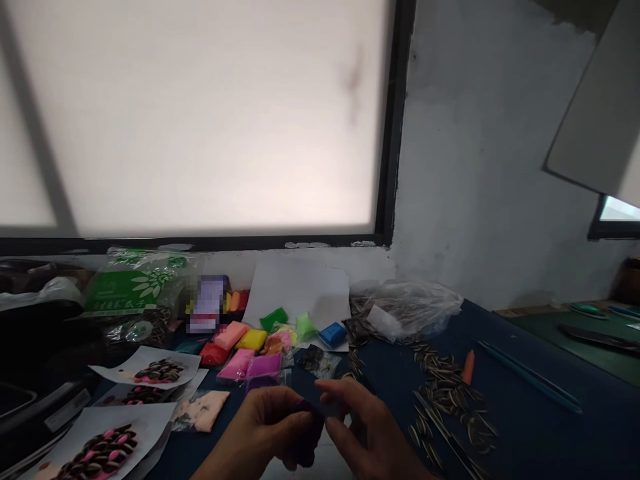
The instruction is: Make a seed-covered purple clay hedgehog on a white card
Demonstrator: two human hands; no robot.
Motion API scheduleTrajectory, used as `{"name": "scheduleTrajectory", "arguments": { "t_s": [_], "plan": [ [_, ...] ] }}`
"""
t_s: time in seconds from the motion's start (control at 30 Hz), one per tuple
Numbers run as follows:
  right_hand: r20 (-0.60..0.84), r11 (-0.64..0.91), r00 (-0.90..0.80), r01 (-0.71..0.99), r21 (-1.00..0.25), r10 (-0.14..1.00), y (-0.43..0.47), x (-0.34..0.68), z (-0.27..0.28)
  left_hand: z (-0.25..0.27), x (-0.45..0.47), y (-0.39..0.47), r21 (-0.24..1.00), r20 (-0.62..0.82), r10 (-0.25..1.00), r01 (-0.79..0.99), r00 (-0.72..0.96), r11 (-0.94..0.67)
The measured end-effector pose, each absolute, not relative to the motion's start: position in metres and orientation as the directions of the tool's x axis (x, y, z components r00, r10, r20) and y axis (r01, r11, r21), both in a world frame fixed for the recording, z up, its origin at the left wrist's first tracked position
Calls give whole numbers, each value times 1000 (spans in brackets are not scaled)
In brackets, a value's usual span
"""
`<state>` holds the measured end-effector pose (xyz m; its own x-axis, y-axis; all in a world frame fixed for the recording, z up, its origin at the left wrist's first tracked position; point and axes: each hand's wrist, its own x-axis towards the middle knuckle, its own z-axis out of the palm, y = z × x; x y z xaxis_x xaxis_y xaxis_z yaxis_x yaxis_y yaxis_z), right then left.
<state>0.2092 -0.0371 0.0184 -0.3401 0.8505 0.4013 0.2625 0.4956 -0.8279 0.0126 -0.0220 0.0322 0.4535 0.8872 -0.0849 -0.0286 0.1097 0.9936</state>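
My left hand [267, 427] is closed around a dark purple lump of modelling clay [309, 440], pinched between thumb and fingers. Just to its right, my right hand [373, 427] has its fingers curved and apart, with nothing visible in them. Beneath both hands lies a white sheet [333, 453], mostly covered. Packets of coloured clay spread out beyond the hands, among them a purple packet [264, 367], a pink packet [237, 365], a yellow packet [251, 341] and a blue packet [333, 334].
Striped sunflower seeds [443, 383] are scattered on the blue table at right, with tweezers [447, 433], an orange stick [469, 367] and a blue tool [530, 377]. Cards with seed pictures [107, 447] lie left. A green seed bag [135, 287] and a clear plastic bag [415, 307] stand behind.
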Motion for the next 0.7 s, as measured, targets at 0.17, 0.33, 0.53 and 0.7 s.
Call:
{"name": "scheduleTrajectory", "arguments": {
  "t_s": [0.17, 0.33, 0.53, 0.7],
  "plan": [
    [444, 589, -477, 210, -780, 758, -37, 208, 18, 37, 17, -25, 991, -89, 883, -47, 462, 124],
    [565, 682, -437, 171, -711, 699, -38, 206, 11, 38, 14, -25, 993, -104, 882, -3, 459, 119],
    [348, 444, -315, 318, -838, 883, -36, 208, 11, 34, 12, -22, 990, -104, 896, -38, 432, 133],
    [211, 295, -346, 214, -931, 914, -36, 206, 14, 33, 17, -25, 980, -128, 870, -74, 475, 185]
  ]
}}
